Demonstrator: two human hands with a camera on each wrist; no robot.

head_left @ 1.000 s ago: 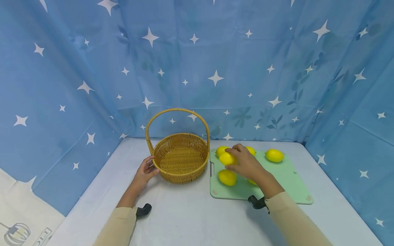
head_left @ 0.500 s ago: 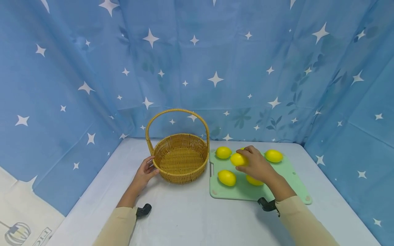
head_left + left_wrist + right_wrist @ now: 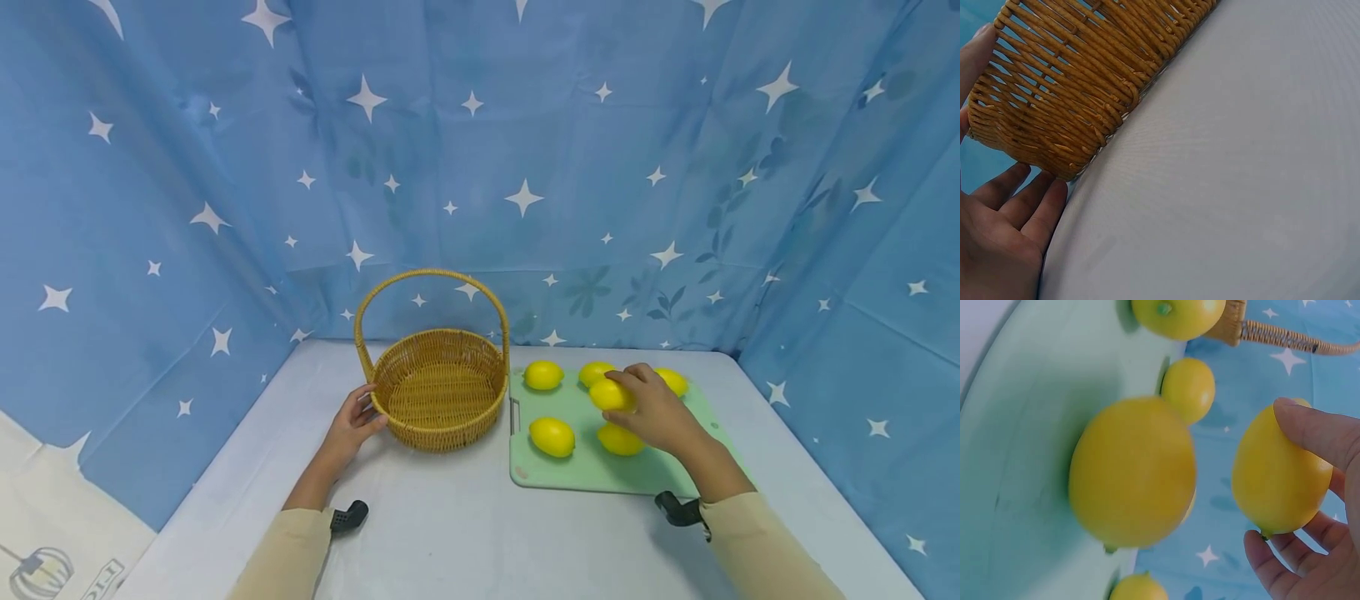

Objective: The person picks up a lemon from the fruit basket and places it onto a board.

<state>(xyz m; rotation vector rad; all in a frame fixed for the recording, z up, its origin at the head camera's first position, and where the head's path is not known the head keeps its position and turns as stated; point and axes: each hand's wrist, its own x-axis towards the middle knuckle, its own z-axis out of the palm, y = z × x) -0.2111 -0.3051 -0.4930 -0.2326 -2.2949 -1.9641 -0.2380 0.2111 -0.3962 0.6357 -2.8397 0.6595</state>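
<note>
A wicker basket (image 3: 442, 392) with a tall arched handle stands on the table, with nothing visible inside. My left hand (image 3: 351, 425) holds its left side, thumb and index finger at the rim; in the left wrist view other fingers (image 3: 1025, 200) touch the woven wall. My right hand (image 3: 652, 408) grips a yellow lemon (image 3: 611, 396) between thumb and fingers, raised over the green cutting board (image 3: 577, 475). Several more lemons lie on that board, among them one front left (image 3: 552, 437), one in front (image 3: 621, 439) and one back left (image 3: 543, 375).
The right hand partly covers a lemon (image 3: 672, 381) at the back right of the board. Behind the white table (image 3: 450, 533) hangs a blue curtain (image 3: 420, 167) with white stars, which also closes in both sides.
My right hand has moved to the right over the board with the lemon in its fingers, uncovering lemons at the back and front. The left hand stays at the basket.
</note>
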